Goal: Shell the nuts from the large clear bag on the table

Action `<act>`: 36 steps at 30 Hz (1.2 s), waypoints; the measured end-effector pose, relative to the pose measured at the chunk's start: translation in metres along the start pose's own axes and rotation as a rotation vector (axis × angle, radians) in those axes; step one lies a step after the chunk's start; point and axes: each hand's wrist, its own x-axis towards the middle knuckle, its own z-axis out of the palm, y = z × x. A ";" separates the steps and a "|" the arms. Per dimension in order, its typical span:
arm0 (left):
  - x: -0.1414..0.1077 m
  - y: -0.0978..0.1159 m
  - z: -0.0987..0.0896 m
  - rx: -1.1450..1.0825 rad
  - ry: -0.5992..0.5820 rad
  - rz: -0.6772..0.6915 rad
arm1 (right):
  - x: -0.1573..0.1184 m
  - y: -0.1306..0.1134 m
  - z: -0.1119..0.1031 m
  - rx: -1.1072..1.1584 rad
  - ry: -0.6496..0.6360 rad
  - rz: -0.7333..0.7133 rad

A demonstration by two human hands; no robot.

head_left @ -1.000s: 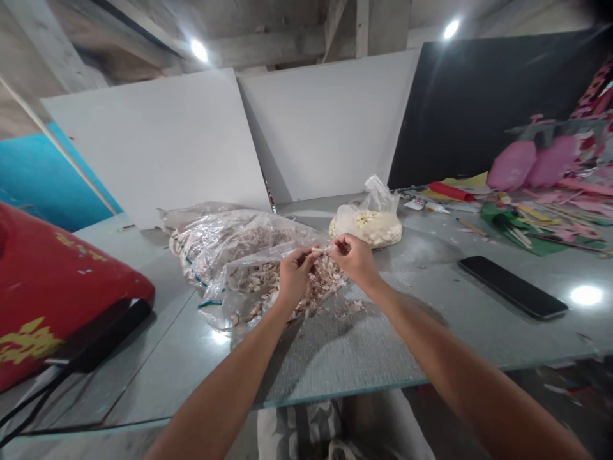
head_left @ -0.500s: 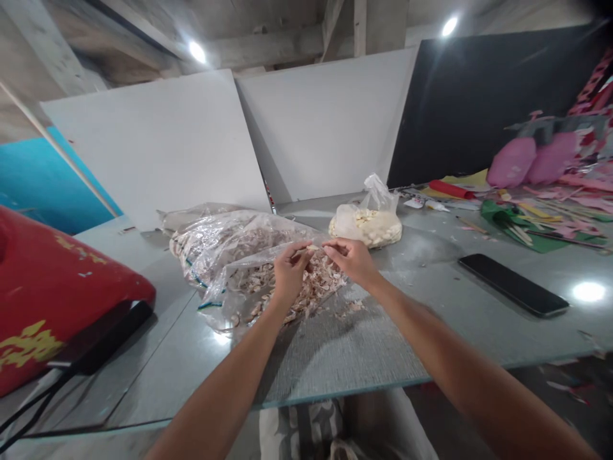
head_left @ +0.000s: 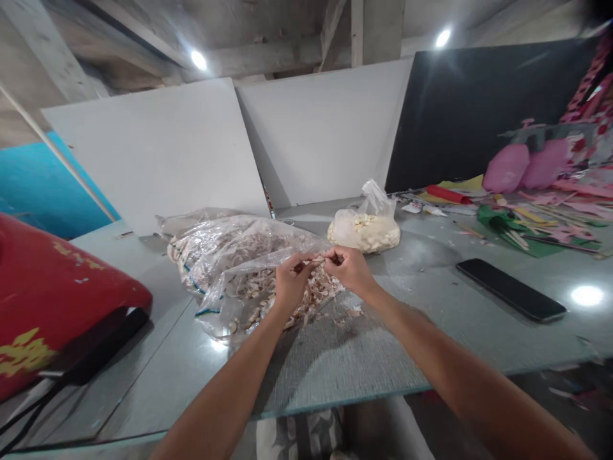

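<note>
Over a heap of dry, pale brown husks and pieces (head_left: 316, 291), my left hand (head_left: 291, 278) and my right hand (head_left: 348, 268) are close together with thumbs and fingers pinched. A small, thin piece (head_left: 316, 259) runs between the fingertips of both hands; its kind is too small to make out. The heap spills from the mouth of a large clear plastic bag (head_left: 225, 239), which lies on its side and holds more of the same. Behind my right hand sits a smaller clear bag (head_left: 368, 233) filled with creamy white, clove-like pieces.
A black phone (head_left: 510, 287) lies to the right on the grey table (head_left: 364, 364). Farther right are a red roll (head_left: 447, 193), green sheet (head_left: 507, 223) and pink scraps. A red container (head_left: 67, 300) and black cables (head_left: 33, 409) occupy the left. White boards (head_left: 325, 134) stand behind.
My hands stay over the heap, and the fingers of my right hand have curled tighter against the small piece. The view has tilted slightly upward.
</note>
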 end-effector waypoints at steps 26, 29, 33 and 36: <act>0.003 0.000 0.003 -0.335 -0.017 -0.197 | 0.002 -0.004 -0.003 0.249 -0.091 0.034; 0.001 0.002 0.004 -0.348 -0.063 -0.240 | 0.002 -0.004 -0.001 0.285 -0.057 0.048; -0.002 0.004 0.006 -0.439 -0.111 -0.283 | 0.002 -0.005 0.003 0.337 -0.011 0.067; -0.001 0.004 0.006 -0.475 -0.138 -0.316 | 0.002 -0.005 0.006 0.391 0.014 0.106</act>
